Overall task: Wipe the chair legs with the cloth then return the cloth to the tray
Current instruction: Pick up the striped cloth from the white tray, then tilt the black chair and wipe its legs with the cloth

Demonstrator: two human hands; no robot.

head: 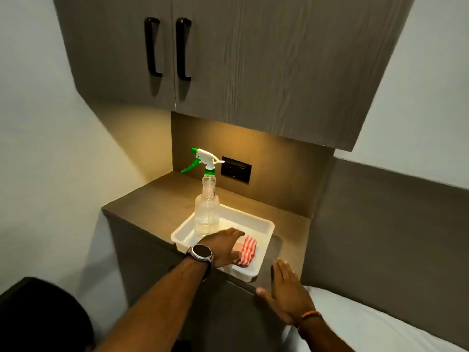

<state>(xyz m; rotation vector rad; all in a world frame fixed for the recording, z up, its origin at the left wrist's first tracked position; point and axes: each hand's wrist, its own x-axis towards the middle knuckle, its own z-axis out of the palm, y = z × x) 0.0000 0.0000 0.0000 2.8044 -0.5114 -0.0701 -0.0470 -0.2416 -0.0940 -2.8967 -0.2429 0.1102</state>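
Fingers [237, 233] of the left hand [223, 247] reach into the white tray [264, 226], curled over the near end of the red-and-white striped cloth [247, 251]; whether they already pinch it I cannot tell, the palm hides the contact. Smartwatch [201, 252] on that wrist. Cloth lies folded in the tray's front right part. Tray sits at the desk [152, 199] front edge, its near corner close to the lip. Clear spray bottle [206, 212] with green trigger stands upright in the tray's back left, just beside the left hand. Right hand [286, 293] flat, fingers pressed together and extended, resting at the desk's front right corner, holding nothing. Chair legs not in view; dark shape at lower left unidentifiable.

Risks, as judged: lifting the cloth with a sideways sweep could knock the tall bottle over; dragging rather than lifting could pull the light tray off the front edge.
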